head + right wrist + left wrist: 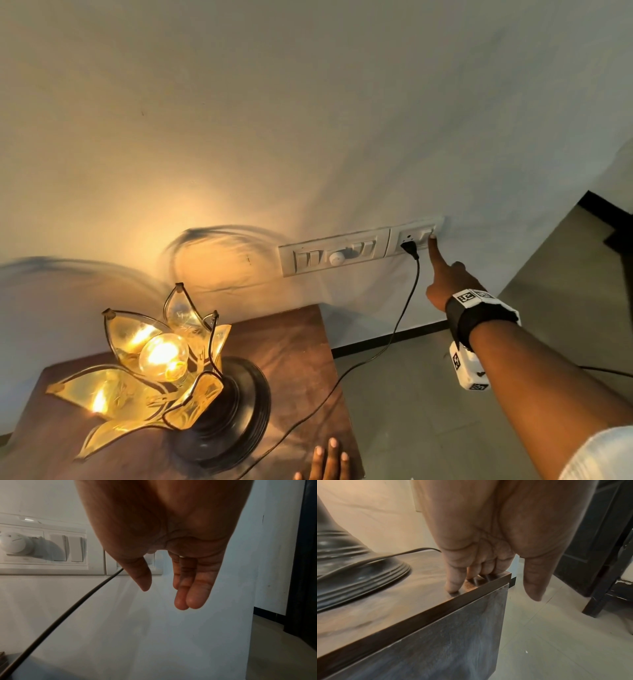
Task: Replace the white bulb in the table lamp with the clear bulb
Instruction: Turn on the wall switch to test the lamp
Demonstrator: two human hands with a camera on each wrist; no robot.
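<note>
Left hand (488,540) fingers straight, tips pressed on table (423,569) edge. Right hand (445,287) forefinger extended on switch (428,234); clear bulb (163,356) lit. Likely final test; next, withdraw.

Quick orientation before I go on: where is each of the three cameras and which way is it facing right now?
Head: worn on the head, facing the wall; shows the lit clear bulb, the right hand with forefinger on the socket switch, and left fingertips.
Left wrist: looks along the left hand, fingers resting on the table edge.
Right wrist: looks along the right hand towards the switch panel.
Shared: the black cord shows in all three.
</note>
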